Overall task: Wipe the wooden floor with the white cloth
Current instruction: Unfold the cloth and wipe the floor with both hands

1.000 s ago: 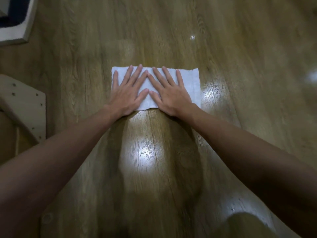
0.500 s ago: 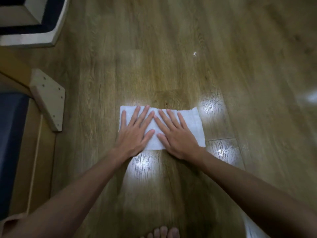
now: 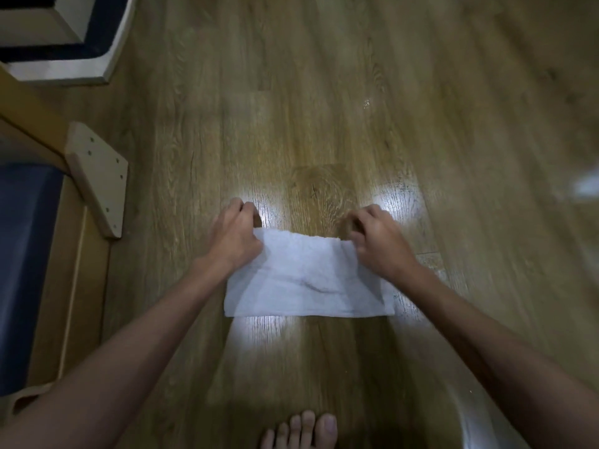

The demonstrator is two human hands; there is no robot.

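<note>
Both grips, left hand (image 3: 234, 233) and right hand (image 3: 377, 238), pinching white cloth (image 3: 308, 280) far corners, cloth trailing nearward.

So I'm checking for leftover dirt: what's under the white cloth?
Only the wooden floor shows around the white cloth. Whatever lies beneath is covered. The left hand and right hand pinch its far corners.

- Floor (image 3: 372, 92): glossy wood planks with bright glare patches.
- Cloth (image 3: 308, 280): white, lying flat on the floor, its far corners under the left grip (image 3: 235, 233) and right grip (image 3: 377, 239).
- Foot (image 3: 301, 431): bare toes on the floor, nearer than both grips.
- Wooden bracket (image 3: 97, 179): on the floor, left of the left grip.
</note>
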